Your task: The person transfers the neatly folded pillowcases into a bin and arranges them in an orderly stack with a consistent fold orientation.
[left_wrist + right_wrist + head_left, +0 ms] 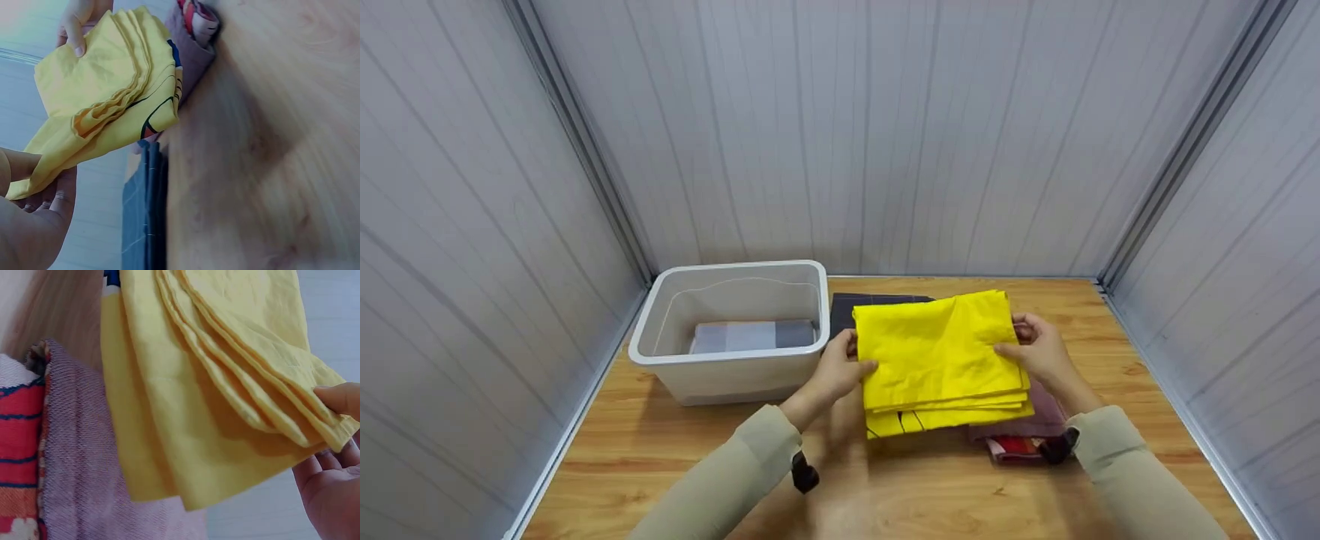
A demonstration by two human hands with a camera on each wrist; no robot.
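Yellow folded cloth (941, 352) being held just above the clothes pile (1027, 431) on the counter (660, 450), left hand (840, 367) fingers pinching its nine o'clock edge, right hand (1039, 349) fingers clamping three o'clock. Probably worth keeping both edges level, stopping layers slipping apart.

Both forearms reaching forward from the lower edge of the head view, angled inward toward each other, clad in beige sleeves down to the wrists. A dark strap showing at each wrist. Left hand (838, 369) raised slightly, thumb on top and fingers curled underneath, pinching the left edge of a folded yellow cloth (941, 360). Right hand (1039, 349) level with it on the opposite side, thumb pressed on the upper surface, fingers tucked beneath, gripping the right edge. In the right wrist view, thumb tip above the layered edge, palm and fingers below.
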